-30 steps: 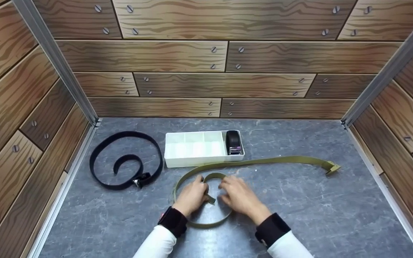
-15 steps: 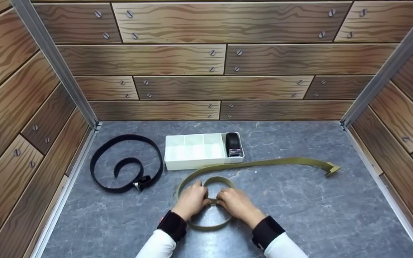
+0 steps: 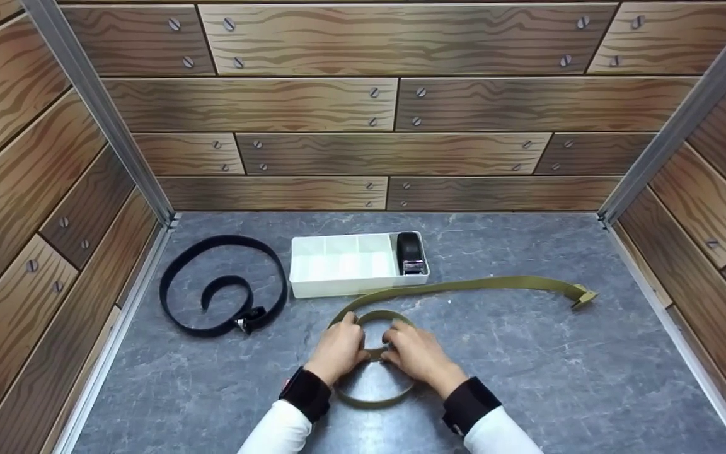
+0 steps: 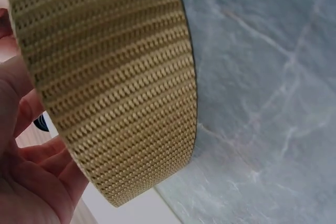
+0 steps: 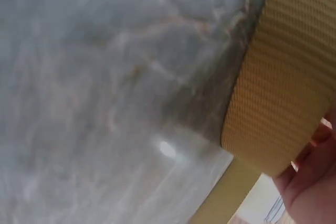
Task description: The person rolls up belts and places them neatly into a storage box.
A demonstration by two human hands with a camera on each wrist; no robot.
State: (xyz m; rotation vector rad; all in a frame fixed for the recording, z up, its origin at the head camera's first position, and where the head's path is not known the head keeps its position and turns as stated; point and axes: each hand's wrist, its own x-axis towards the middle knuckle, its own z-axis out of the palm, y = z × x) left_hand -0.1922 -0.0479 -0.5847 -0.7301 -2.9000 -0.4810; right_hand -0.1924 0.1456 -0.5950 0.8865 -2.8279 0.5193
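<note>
An olive webbing belt point(image 3: 495, 284) stands on edge on the grey surface, curled into loops around and between the two hands. Its strap runs off to the right and ends in a metal buckle point(image 3: 582, 296). The left hand point(image 3: 338, 345) pinches the belt near its free end, on the left of the small inner loop. Opposite it, the right hand point(image 3: 418, 354) pinches the same short stretch, its thumb close to the left thumb. Up close in the left wrist view, the woven strap point(image 4: 115, 87) partly covers the left hand point(image 4: 37, 182). Much of the right hand point(image 5: 315, 182) lies outside the right wrist view.
Behind the hands stands a white divided tray point(image 3: 331, 289), with a rolled black belt point(image 3: 409, 249) in its right compartment. A loosely coiled black belt point(image 3: 167, 293) lies to the left. Wood-patterned walls point(image 3: 388, 151) enclose the surface at the back and sides.
The right hand has moved down and inward and now pinches the belt's end beside the left thumb. The outer loop's left side has shifted right, closer to the left hand.
</note>
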